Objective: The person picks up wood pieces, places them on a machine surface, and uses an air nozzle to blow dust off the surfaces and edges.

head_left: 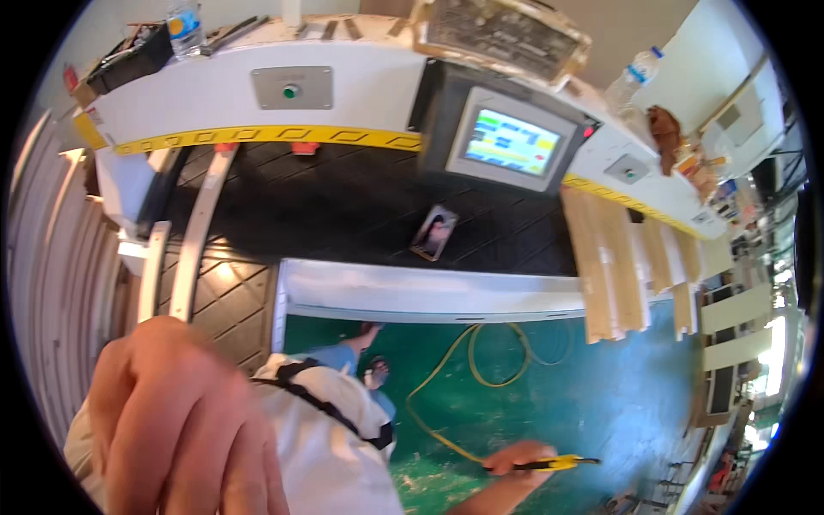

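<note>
Very close at the lower left, my left hand (180, 412) is raised with its back in view. Its fingers bend down with slight gaps between them, and the fingertips run out of the picture. Nothing shows in it. At the lower middle, my right hand (522, 455) is wrapped round a yellow and black air blow gun (558, 463), its thin dark nozzle pointing right. A yellow hose (435, 432) runs from beside this hand up across the green floor and coils there.
Ahead stands a white machine with a black bed (343, 206), a lit touchscreen (511, 142) and a yellow-striped edge. A phone-like rectangle (434, 232) lies on the bed. Pale wooden strips (609, 266) overhang at right. Metal rails (199, 232) extend at left. Bottles (635, 73) stand on top.
</note>
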Tool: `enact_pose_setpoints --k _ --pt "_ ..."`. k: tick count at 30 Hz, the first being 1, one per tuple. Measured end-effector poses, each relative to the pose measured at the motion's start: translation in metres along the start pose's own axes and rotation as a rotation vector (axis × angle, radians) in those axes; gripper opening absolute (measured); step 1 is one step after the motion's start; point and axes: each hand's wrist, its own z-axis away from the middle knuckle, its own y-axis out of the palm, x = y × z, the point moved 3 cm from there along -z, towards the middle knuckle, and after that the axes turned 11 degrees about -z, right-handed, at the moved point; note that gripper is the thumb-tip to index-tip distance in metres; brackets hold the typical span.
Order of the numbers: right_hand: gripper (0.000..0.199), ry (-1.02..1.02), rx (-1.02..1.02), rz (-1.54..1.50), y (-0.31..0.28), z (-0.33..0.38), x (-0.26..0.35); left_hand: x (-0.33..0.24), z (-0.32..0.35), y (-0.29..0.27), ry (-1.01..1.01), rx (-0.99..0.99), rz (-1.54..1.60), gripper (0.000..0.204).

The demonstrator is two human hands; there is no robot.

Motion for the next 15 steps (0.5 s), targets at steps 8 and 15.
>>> enact_pose_setpoints --k 8,15 --pt "0.037 0.077 0.004 -0.025 0.010 -0.032 -0.021 0.029 0.109 0.009 -0.157 -0.023 0.032 0.049" --pt "0.034 0.294 0.922 -0.766 -0.025 -0.079 -0.063 0.049 0.144 0.006 -0.321 -0.206 0.044 0.054"
